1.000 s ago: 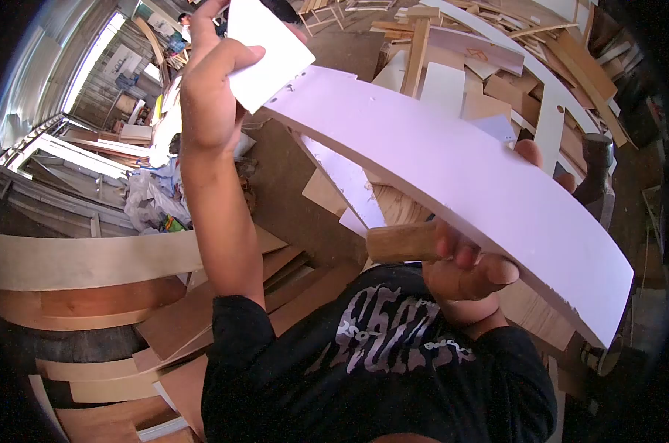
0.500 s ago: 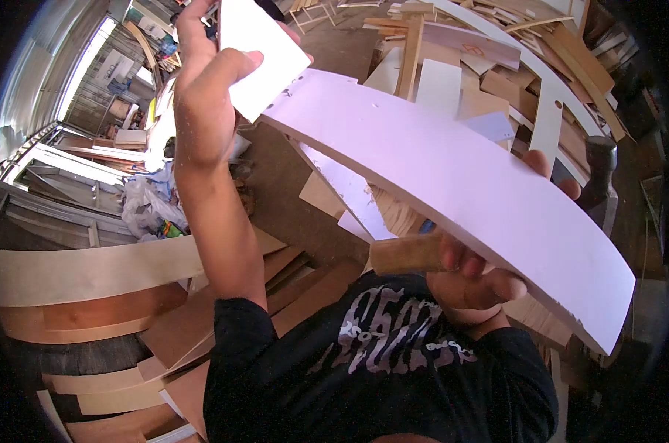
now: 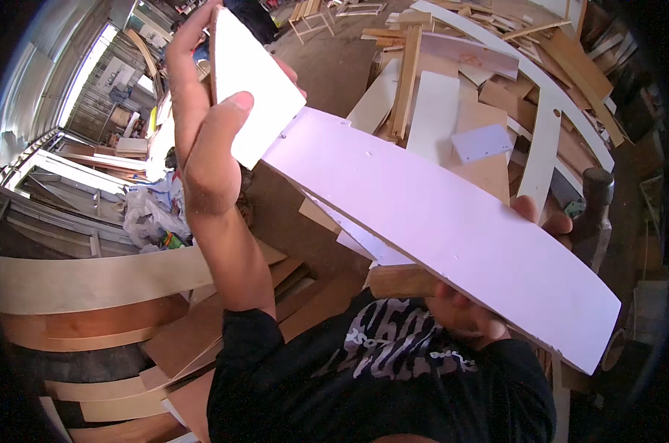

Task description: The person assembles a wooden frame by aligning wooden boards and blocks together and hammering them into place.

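My left hand [image 3: 216, 148] is raised at the upper left, gripping a short white board piece [image 3: 260, 81] with its thumb across the face. That piece meets the narrow end of a long white board with a curved edge [image 3: 452, 221], and a small nail head or hole shows near the corner. Under the long board, my right hand [image 3: 478, 317] grips its wide part, with fingertips showing past the far edge. The same hand holds a hammer, its wooden handle [image 3: 404, 282] jutting out to the left and its metal head [image 3: 597, 199] on the right. The board hides most of this hand.
Cut boards and a long white curved strip [image 3: 545, 148] lie piled ahead on the right. Stacked curved wood pieces [image 3: 98, 284] lie at the lower left, near plastic bags [image 3: 153, 214]. A person in dark clothing [image 3: 249, 18] is partly visible at the top.
Both hands have lowered slightly with the joined boards, and the long board's wide end has swung down and a little left. The hammer head sits lower. Both grips remain.
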Demonstrator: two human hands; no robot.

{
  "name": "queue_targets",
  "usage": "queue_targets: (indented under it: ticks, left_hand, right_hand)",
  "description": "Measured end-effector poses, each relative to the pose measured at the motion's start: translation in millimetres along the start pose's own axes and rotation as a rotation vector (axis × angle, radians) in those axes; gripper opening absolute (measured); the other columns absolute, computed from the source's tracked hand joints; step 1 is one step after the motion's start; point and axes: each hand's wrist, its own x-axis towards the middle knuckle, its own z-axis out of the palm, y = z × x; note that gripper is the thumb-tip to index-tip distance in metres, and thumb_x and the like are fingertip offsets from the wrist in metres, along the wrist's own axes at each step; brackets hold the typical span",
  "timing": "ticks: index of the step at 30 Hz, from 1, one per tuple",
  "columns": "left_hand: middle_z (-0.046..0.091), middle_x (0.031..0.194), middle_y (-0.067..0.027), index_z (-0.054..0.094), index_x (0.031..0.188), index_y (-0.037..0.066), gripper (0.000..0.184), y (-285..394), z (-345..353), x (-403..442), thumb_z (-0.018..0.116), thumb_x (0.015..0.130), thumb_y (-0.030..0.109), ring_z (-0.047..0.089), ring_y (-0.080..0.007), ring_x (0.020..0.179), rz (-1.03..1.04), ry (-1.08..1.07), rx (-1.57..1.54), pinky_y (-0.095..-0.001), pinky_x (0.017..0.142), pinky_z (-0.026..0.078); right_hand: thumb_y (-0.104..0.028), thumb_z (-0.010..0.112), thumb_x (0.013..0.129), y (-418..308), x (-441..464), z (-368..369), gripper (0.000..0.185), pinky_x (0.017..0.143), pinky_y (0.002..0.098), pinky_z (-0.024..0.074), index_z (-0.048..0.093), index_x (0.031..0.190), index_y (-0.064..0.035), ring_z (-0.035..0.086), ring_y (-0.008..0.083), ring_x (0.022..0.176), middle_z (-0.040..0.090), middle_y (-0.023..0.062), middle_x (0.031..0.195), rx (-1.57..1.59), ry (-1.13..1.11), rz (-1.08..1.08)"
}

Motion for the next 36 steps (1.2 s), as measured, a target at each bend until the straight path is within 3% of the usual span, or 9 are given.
queue_targets:
  ticks: [2,5,8,14,26,29,30,32,36]
  left_hand:
    - [0.062,0.100,-0.0299,0.023,0.150,-0.001,0.080,-5.0,1.3,-1.7,0.050,0.078,0.020,0.066,-0.0328,0.087,-0.010,0.156,0.165,-0.0404,0.082,0.054]
    - [0.062,0.100,-0.0307,0.023,0.151,-0.001,0.078,-12.3,-15.8,-3.2,0.047,0.080,0.021,0.066,-0.0351,0.087,-0.027,0.055,0.080,-0.0419,0.084,0.054]
    - [0.062,0.101,-0.0319,0.024,0.150,-0.001,0.075,-9.3,-12.5,-2.0,0.044,0.082,0.022,0.065,-0.0368,0.088,-0.079,0.098,0.101,-0.0431,0.086,0.054]
    - [0.062,0.102,-0.0328,0.026,0.150,0.000,0.072,-12.4,-9.4,1.5,0.042,0.084,0.023,0.065,-0.0380,0.089,-0.094,0.104,0.054,-0.0443,0.086,0.053]
    - [0.064,0.097,-0.0319,0.028,0.148,-0.001,0.070,-13.7,-5.4,7.5,0.042,0.085,0.024,0.066,-0.0339,0.085,-0.041,0.047,0.126,-0.0378,0.082,0.052]
    - [0.064,0.098,-0.0325,0.029,0.148,-0.002,0.070,-13.5,-4.6,6.6,0.042,0.085,0.024,0.066,-0.0339,0.085,-0.033,0.070,0.117,-0.0369,0.084,0.052]
    - [0.064,0.099,-0.0327,0.029,0.148,-0.003,0.069,-12.9,-5.1,5.9,0.041,0.085,0.023,0.067,-0.0342,0.085,-0.025,0.075,0.144,-0.0370,0.084,0.052]
    - [0.064,0.099,-0.0330,0.029,0.147,-0.003,0.069,-12.8,-6.6,5.5,0.041,0.085,0.022,0.067,-0.0344,0.086,-0.019,0.081,0.173,-0.0372,0.084,0.052]
    - [0.063,0.103,-0.0354,0.029,0.147,-0.005,0.067,-13.7,-14.2,2.4,0.040,0.087,0.022,0.067,-0.0391,0.089,-0.030,0.192,0.157,-0.0419,0.086,0.054]
  right_hand:
    - [-0.025,0.082,0.082,5.4,6.6,-7.2,0.104,0.086,0.0440,0.0618,0.012,0.155,-0.0033,0.070,0.0297,0.103,0.054,0.0338,0.131,-0.152,-0.112,-0.046]
    - [-0.021,0.086,0.077,13.0,14.9,-1.9,0.103,0.082,0.0435,0.0634,0.018,0.153,-0.0037,0.072,0.0285,0.100,0.053,0.0334,0.130,-0.240,-0.088,-0.389]
    - [-0.018,0.087,0.075,14.2,-18.9,-42.0,0.096,0.073,0.0384,0.0657,0.028,0.149,-0.0043,0.071,0.0302,0.100,0.043,0.0330,0.140,-0.250,-0.006,-0.286]
    - [-0.023,0.085,0.077,52.4,56.7,30.5,0.089,0.085,0.0482,0.0622,0.034,0.149,-0.0113,0.054,0.0453,0.124,0.019,0.0332,0.153,0.157,-0.159,-0.726]
    - [-0.036,0.083,0.078,57.5,45.0,22.0,0.092,0.093,0.0463,0.0585,0.031,0.151,-0.0141,0.035,0.0460,0.139,0.019,0.0342,0.153,-0.163,-0.005,-0.830]
    - [-0.035,0.083,0.078,62.5,34.3,22.7,0.093,0.088,0.0423,0.0617,0.031,0.151,-0.0131,0.033,0.0456,0.141,0.019,0.0340,0.153,-0.201,0.456,-0.826]
    - [-0.036,0.083,0.078,59.6,28.6,4.2,0.093,0.082,0.0407,0.0634,0.031,0.151,-0.0127,0.032,0.0456,0.141,0.020,0.0341,0.153,-0.127,0.175,-0.838]
    - [-0.036,0.082,0.079,55.3,35.1,-1.1,0.092,0.076,0.0391,0.0650,0.030,0.151,-0.0124,0.030,0.0456,0.142,0.021,0.0342,0.152,-0.051,-0.105,-0.836]
    - [-0.052,0.076,0.076,53.6,32.9,8.2,0.088,0.067,0.0338,0.0598,0.037,0.143,-0.0095,0.037,0.0332,0.114,0.030,0.0217,0.122,-0.159,0.105,-0.732]
